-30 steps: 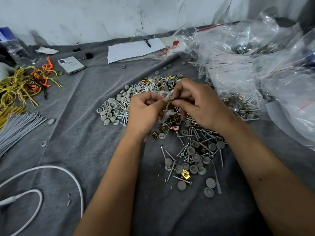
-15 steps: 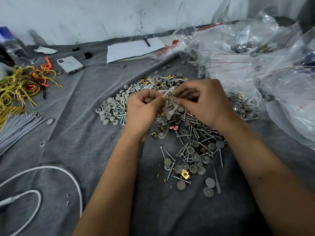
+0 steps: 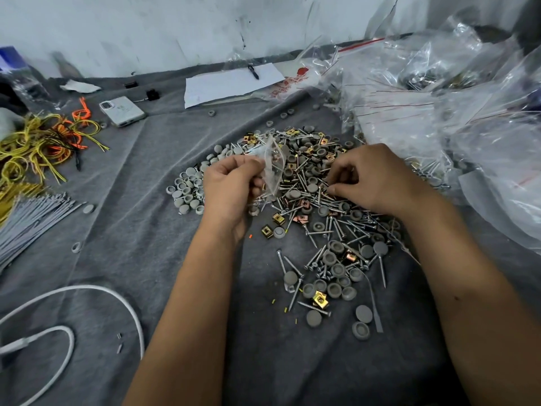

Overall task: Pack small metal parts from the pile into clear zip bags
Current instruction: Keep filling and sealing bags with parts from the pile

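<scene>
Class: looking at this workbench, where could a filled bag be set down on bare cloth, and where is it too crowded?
Bare grey cloth lies between the grey cable ties and the pile of screws and grey caps. Crowded: that pile and the heap of clear bags.

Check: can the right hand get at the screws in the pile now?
Probably yes: the right hand already sits on the pile, fingertips down among screws, nothing covering them.

A small hand-packing workshop. A grey cloth-covered work surface point(image 3: 123, 224) holds a central pile of silver screws, grey plastic caps and brass clips point(image 3: 319, 206). Heaps of clear plastic zip bags point(image 3: 439, 112) fill the far right; bundled grey cable ties point(image 3: 32, 218) and yellow wires point(image 3: 26, 150) lie left, before a scuffed white wall point(image 3: 175, 30).
</scene>
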### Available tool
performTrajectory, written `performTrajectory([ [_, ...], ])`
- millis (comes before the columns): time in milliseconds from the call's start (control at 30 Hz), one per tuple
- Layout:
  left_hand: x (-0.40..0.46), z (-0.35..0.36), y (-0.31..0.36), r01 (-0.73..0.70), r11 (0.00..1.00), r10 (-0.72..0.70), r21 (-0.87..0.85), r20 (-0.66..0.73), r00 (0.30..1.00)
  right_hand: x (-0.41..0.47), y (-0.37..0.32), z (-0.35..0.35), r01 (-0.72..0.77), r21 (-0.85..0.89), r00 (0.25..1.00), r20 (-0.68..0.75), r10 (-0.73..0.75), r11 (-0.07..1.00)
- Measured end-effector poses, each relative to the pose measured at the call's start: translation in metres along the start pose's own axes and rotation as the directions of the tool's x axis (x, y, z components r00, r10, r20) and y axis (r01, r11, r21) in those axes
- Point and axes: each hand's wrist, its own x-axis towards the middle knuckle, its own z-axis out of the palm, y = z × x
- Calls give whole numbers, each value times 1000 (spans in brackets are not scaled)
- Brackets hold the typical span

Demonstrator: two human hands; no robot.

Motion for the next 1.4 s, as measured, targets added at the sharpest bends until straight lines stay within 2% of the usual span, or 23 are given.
performTrajectory([
  [133, 5, -7, 4, 80, 995, -80, -61, -4, 997, -2, 4, -8, 18, 54, 992, 121, -24, 998],
  [200, 7, -10, 6, 158, 968, -161, -192, 4, 987, -3, 6, -10, 5, 68, 990, 143, -15, 998],
  [300, 10, -16, 9, 254, 849, -249, -464, 73, 966, -2, 6, -7, 0, 74, 993, 121, -9, 997],
  [367, 13, -20, 9, 265, 817, -259, -512, 84, 962, 0, 5, -5, 1, 51, 991, 132, -7, 999],
  [433, 12, -19, 8, 240, 876, -235, -418, 64, 970, 1, 4, -3, 6, 11, 986, 168, -8, 1000],
  [500, 8, -14, 5, 182, 962, -177, -203, 43, 983, 1, 3, -3, 0, -11, 982, 191, 2, 1000],
  [600, -1, 1, -4, 17, 998, -18, 60, 9, 1000, 2, 2, -1, -8, -35, 981, 194, 15, 999],
  [733, -11, 16, -14, -178, 904, 189, 388, 11, 982, 2, -1, 1, -44, -56, 984, 172, 53, 997],
  [867, -15, 23, -19, -282, 771, 308, 571, 53, 950, 1, -3, 1, -52, -107, 986, 153, 68, 993],
  [1033, -18, 28, -24, -356, 670, 363, 651, 132, 923, 0, -4, 2, -93, -77, 987, 126, 103, 993],
  [1200, -21, 29, -27, -493, 523, 451, 695, 266, 852, 0, -6, 4, -40, -126, 991, 119, 55, 991],
  [1267, -21, 30, -28, -521, 490, 473, 698, 290, 832, 0, -7, 4, -13, -93, 998, 62, 19, 996],
  [1300, -21, 31, -28, -513, 501, 473, 697, 276, 837, 1, -8, 4, -2, -68, 1000, 11, 2, 998],
  [1400, -21, 33, -25, -425, 614, 425, 665, 175, 888, 3, -10, 4, 5, 58, 991, -133, 3, 998],
])
